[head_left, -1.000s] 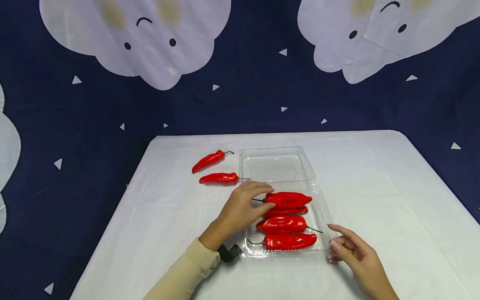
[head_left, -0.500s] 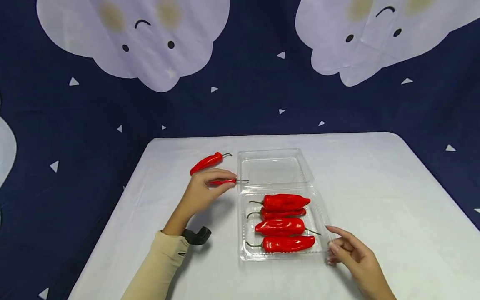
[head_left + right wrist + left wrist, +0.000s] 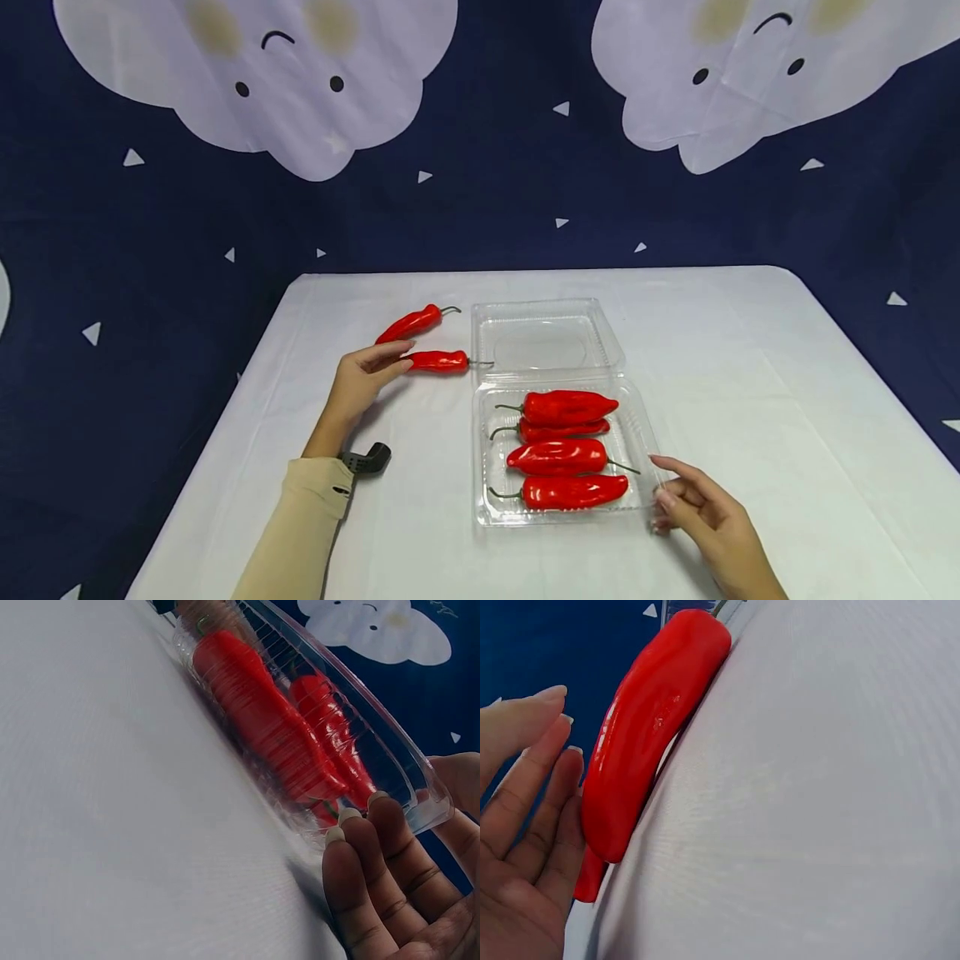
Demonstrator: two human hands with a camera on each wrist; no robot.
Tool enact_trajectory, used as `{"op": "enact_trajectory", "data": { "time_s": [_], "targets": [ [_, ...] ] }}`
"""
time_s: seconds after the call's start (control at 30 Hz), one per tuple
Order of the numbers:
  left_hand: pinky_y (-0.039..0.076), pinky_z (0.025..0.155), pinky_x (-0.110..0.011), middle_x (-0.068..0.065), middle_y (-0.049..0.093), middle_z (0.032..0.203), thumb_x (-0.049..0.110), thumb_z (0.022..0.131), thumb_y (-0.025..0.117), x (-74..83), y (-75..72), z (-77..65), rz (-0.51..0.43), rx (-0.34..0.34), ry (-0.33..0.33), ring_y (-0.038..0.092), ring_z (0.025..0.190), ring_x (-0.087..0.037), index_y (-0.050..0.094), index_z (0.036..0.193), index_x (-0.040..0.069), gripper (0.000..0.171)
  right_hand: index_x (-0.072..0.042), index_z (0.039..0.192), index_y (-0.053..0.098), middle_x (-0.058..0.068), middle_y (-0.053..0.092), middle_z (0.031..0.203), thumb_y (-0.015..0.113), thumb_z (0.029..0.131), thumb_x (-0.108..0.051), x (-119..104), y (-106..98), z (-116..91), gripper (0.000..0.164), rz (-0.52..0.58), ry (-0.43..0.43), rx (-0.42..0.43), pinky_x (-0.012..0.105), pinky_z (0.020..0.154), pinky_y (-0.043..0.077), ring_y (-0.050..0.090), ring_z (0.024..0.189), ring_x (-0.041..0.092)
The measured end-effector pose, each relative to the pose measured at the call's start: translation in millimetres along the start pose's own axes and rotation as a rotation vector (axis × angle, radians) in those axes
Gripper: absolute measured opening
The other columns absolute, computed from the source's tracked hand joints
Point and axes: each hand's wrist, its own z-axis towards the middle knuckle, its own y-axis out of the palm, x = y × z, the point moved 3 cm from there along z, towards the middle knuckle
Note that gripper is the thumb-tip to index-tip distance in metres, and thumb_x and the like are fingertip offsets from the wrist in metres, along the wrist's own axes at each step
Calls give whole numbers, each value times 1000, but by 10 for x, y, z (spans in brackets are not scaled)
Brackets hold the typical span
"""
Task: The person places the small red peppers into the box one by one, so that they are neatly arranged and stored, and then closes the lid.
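Observation:
My left hand (image 3: 354, 390) is at the pointed end of a red chili pepper (image 3: 441, 361) left of the clear plastic clamshell container (image 3: 480, 454). In the left wrist view, its fingers (image 3: 536, 799) are relaxed beside this pepper (image 3: 656, 720), which lies on the cloth; no grip on it shows. A second loose red pepper (image 3: 412, 322) lies just beyond. The container stands open, lid (image 3: 551, 321) folded back. Several red peppers (image 3: 564, 457) lie in rows in its base. My right hand (image 3: 716, 521) pinches the base's near right corner; in the right wrist view its fingertips (image 3: 343, 859) touch the clear wall.
A white cloth (image 3: 750, 375) covers the table. Behind hangs a dark blue curtain (image 3: 495, 108) with clouds and small triangles. A black wrist camera (image 3: 367, 458) sticks out from the left sleeve.
My left hand has moved left from above the peppers in the container to the nearer loose pepper, then back toward its tip. The right hand keeps its hold on the container corner.

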Motion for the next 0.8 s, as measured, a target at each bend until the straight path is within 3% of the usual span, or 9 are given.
{"op": "enact_trajectory", "data": {
  "time_s": [0.2, 0.4, 0.63, 0.8],
  "targets": [
    [37, 117, -39, 4, 70, 129, 14, 88, 82, -74, 0, -6, 114, -29, -46, 52, 134, -15, 75, 126, 17, 39, 9, 143, 47, 17, 64, 95, 55, 102, 6, 2, -5, 3, 42, -21, 21, -3, 37, 68, 62, 70, 81, 17],
    [32, 119, -48, 6, 71, 128, 11, 87, 82, -99, 17, 5, 198, -50, -46, 49, 137, -17, 78, 119, 20, 34, 10, 143, 47, 16, 64, 95, 54, 102, 8, -26, -13, 14, 42, -6, 3, -6, 36, 68, 62, 69, 82, 18],
    [37, 117, -46, 4, 73, 123, 20, 89, 82, -127, -7, -2, 172, 2, -30, 53, 133, -17, 79, 118, 17, 29, 12, 143, 45, 18, 64, 96, 54, 101, 9, -17, -17, 15, 43, -12, 15, -14, 36, 68, 62, 70, 82, 19],
    [37, 117, -43, 5, 74, 118, 29, 87, 84, -145, -42, -15, 98, 72, -65, 51, 135, -15, 79, 117, 19, 32, 12, 143, 45, 15, 65, 96, 54, 101, 9, -20, -15, 14, 43, -7, 18, -10, 36, 68, 62, 70, 82, 18]
  ]
}}
